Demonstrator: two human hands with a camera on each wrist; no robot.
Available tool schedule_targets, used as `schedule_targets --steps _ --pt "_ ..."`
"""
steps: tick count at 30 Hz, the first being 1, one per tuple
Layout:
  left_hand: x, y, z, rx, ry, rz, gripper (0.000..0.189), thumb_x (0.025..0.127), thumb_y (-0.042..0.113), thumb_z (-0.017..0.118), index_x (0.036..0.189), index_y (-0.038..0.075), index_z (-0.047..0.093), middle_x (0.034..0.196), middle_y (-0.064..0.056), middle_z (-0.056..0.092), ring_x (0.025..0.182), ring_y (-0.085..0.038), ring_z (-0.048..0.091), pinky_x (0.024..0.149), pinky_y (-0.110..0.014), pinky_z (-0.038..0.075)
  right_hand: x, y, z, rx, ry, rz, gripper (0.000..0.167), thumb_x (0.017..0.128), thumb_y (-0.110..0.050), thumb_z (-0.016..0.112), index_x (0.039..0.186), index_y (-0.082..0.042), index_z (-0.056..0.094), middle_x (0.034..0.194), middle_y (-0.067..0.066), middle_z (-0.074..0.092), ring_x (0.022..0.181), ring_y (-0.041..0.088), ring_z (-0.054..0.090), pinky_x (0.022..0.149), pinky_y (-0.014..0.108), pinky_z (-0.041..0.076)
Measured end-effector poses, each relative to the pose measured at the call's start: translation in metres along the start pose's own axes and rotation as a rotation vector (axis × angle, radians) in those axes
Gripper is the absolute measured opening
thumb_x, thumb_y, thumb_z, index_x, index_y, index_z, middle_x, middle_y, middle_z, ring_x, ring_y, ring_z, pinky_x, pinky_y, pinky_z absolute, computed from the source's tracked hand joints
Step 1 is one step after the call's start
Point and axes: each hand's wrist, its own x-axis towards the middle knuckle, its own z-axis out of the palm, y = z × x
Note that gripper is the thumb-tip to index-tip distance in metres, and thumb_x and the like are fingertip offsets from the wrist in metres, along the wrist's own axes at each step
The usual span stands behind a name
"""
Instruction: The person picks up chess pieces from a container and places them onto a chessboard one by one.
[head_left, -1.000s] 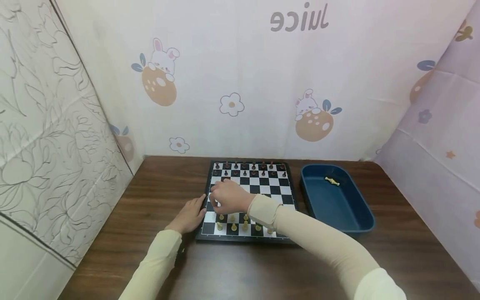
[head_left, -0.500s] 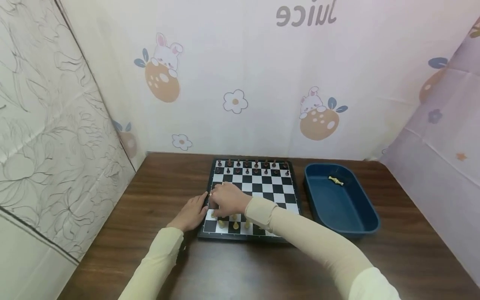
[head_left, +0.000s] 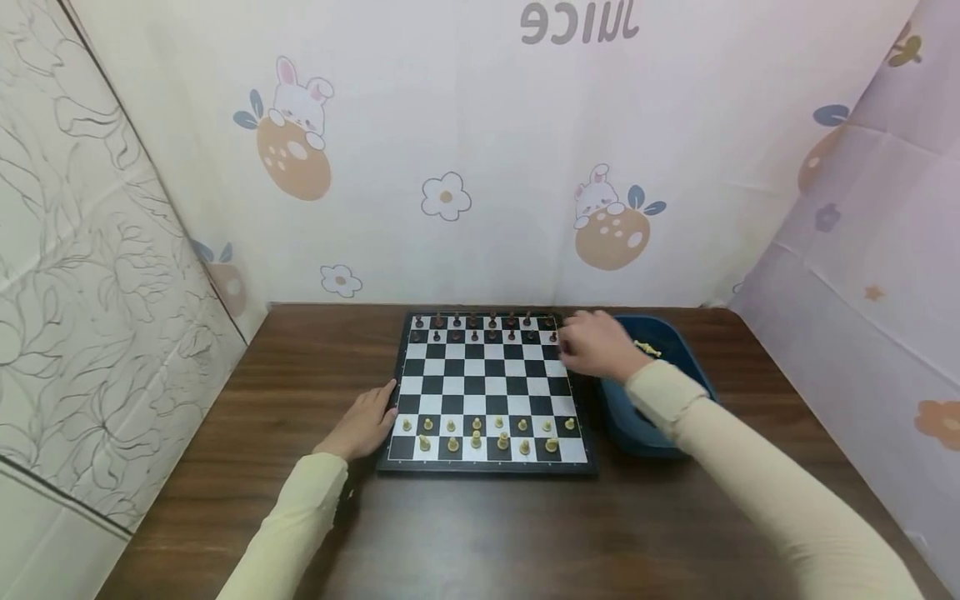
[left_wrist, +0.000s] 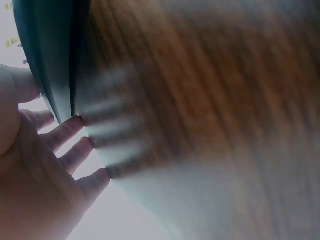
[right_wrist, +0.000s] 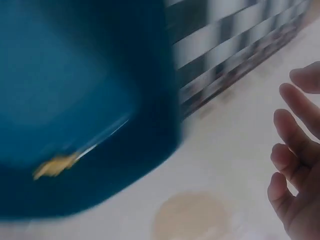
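A black-and-white chessboard (head_left: 475,386) lies on the brown table. Two rows of dark red chess pieces (head_left: 474,321) stand along its far side, and two rows of cream ones (head_left: 476,439) line the near side. My left hand (head_left: 362,422) rests at the board's left edge; in the left wrist view its fingers (left_wrist: 75,154) are extended and spread. Over the board's far right edge, beside the blue tray (head_left: 637,437), my right hand (head_left: 600,346) is blurred. In the right wrist view its fingers (right_wrist: 290,130) are loosely bent, holding nothing. Cream pieces (right_wrist: 56,166) lie in the tray.
The tray stands right of the chessboard, its left rim close to the board's edge. Brown table (head_left: 480,533) extends in front of the board and to both sides. A patterned cloth wall (head_left: 517,242) rises behind the table, with side walls left and right.
My right hand has left the board's near left area and moved right and away, toward the tray, uncovering the cream rows. My left hand stays at the board's left edge. The head view has shifted slightly.
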Motion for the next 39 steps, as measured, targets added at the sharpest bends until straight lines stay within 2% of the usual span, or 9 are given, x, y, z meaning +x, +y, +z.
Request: schedule_targets --steps 4,6,9,11,17,21,27,31,39 --pt "-0.001 -0.001 0.001 0.005 0.001 0.009 0.056 0.101 0.023 0.042 0.149 -0.001 0.025 0.145 -0.024 0.036 0.134 -0.040 0.032 0.110 -0.053 0.027 -0.027 0.049 0.009 -0.077 0.008 0.039 0.009 0.075 -0.012 0.072 0.068 -0.013 0.067 0.070 0.000 0.059 0.068 0.022 0.049 0.059 0.037 0.038" --pt "-0.001 0.000 0.000 0.008 -0.004 0.001 0.056 0.101 0.023 0.041 0.149 -0.001 0.025 0.146 -0.024 0.036 0.134 -0.040 0.032 0.110 -0.053 0.027 -0.037 0.069 0.016 -0.074 0.010 0.050 0.018 0.077 -0.009 0.071 0.062 -0.014 0.062 0.063 -0.001 0.055 0.064 0.021 0.046 0.056 0.035 0.034" --pt "-0.001 -0.001 0.000 0.009 -0.001 -0.018 0.056 0.101 0.024 0.041 0.149 0.000 0.025 0.146 -0.023 0.035 0.134 -0.040 0.032 0.110 -0.053 0.026 -0.042 0.089 0.024 -0.058 -0.016 0.077 0.035 0.079 -0.007 0.070 0.053 -0.016 0.049 0.052 -0.002 0.041 0.057 0.020 0.037 0.052 0.032 0.026" --pt "0.000 -0.002 -0.001 0.012 0.001 -0.033 0.056 0.101 0.024 0.041 0.149 0.000 0.025 0.147 -0.023 0.035 0.134 -0.040 0.031 0.110 -0.053 0.026 -0.040 0.097 0.030 -0.045 -0.041 0.106 0.040 0.081 -0.007 0.070 0.053 -0.016 0.043 0.050 -0.002 0.035 0.054 0.018 0.035 0.050 0.031 0.025" --pt "0.001 -0.004 0.004 0.012 0.010 -0.057 0.056 0.101 0.023 0.042 0.150 0.001 0.025 0.146 -0.022 0.036 0.134 -0.039 0.032 0.109 -0.053 0.027 -0.032 0.107 0.051 -0.006 -0.119 0.206 0.030 0.085 -0.004 0.065 0.061 -0.011 0.049 0.051 0.003 0.041 0.048 0.018 0.043 0.045 0.034 0.038" --pt "0.000 -0.002 0.007 0.009 0.007 -0.060 0.056 0.101 0.025 0.042 0.150 0.002 0.026 0.147 -0.020 0.036 0.135 -0.037 0.032 0.110 -0.052 0.027 -0.029 0.112 0.067 0.011 -0.145 0.242 0.030 0.085 0.002 0.058 0.059 -0.009 0.049 0.049 0.005 0.043 0.048 0.018 0.044 0.045 0.036 0.041" --pt "0.001 0.004 0.005 0.006 0.013 -0.074 0.056 0.101 0.026 0.044 0.150 0.004 0.027 0.147 -0.018 0.037 0.135 -0.035 0.033 0.110 -0.051 0.028 -0.027 0.119 0.083 -0.022 -0.107 0.242 0.029 0.083 0.005 0.060 0.058 -0.007 0.051 0.050 0.005 0.046 0.047 0.020 0.046 0.045 0.039 0.045" --pt "0.001 0.007 0.005 0.009 -0.005 -0.081 0.056 0.101 0.026 0.044 0.150 0.005 0.027 0.147 -0.017 0.037 0.135 -0.035 0.032 0.110 -0.051 0.028 -0.027 0.121 0.089 -0.049 -0.085 0.225 0.025 0.081 0.006 0.062 0.060 -0.005 0.055 0.050 0.005 0.047 0.046 0.019 0.046 0.044 0.039 0.045" --pt "0.002 0.001 0.004 0.003 -0.004 -0.077 0.057 0.101 0.025 0.044 0.150 0.004 0.026 0.147 -0.019 0.036 0.135 -0.036 0.031 0.110 -0.052 0.027 -0.021 0.122 0.081 -0.098 -0.073 0.204 0.015 0.081 0.004 0.065 0.067 -0.003 0.062 0.054 0.008 0.052 0.047 0.022 0.050 0.043 0.041 0.047"
